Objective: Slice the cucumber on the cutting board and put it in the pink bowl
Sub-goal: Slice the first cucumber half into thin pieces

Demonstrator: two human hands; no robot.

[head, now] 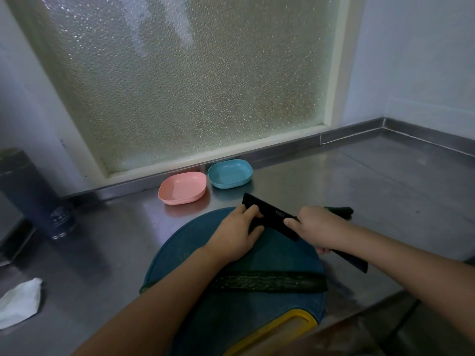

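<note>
On board, far side: L hand (236,232), fingers curled over short dark cuke piece (254,226), thumb along its near side; piece mostly hidden.
Knife: black cleaver-type knife (272,211), blade just beside L fingertips; R hand (318,227) wrapped round handle, index tip on blade face.
Near side of board: long cucumber (270,281) lies crosswise on cutting board (180,242), under L forearm, neither hand on it.
Off board: another dark cuke bit (339,210) on counter behind R hand.
Pink bowl (182,187): beyond board, well apart from hands, nothing visible inside; blue bowl (230,173) just beside it.
Step (est.): slicing the short piece; nothing bowled yet.
Risk 1: blade so close to L fingertips, so a slip could nick them.
Risk 2: round piece may roll under the blade and give uneven slices.
Risk 3: L forearm could nudge the long cucumber off the board edge.
Risk 4: bowls are adjacent, so slices could land in the blue one.
</note>
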